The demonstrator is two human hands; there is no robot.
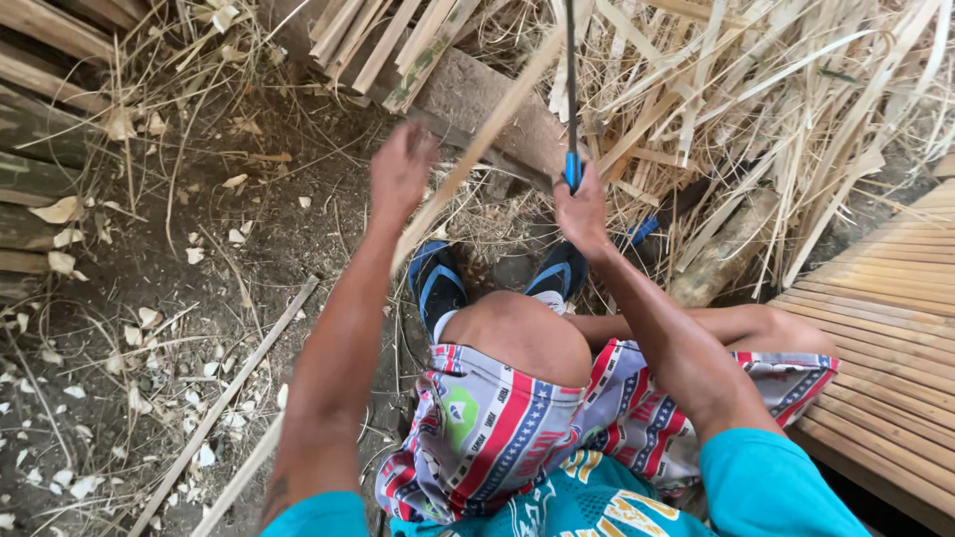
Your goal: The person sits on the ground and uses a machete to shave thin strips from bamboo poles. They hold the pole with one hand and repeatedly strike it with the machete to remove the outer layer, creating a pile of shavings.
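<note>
Bamboo splitting on a dirt floor
L hand (400,171) grips bamboo strip (477,149); R hand (582,211) clenches blue-handled blade (571,94) beside strip — a slip could cut fingers.

Head-worn camera, looking steeply down, close over lap and ground (149,298)

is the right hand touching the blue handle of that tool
Touching. The head view shows the right hand closed around the blue handle, with the tool's dark blade rising above the fist.
</note>
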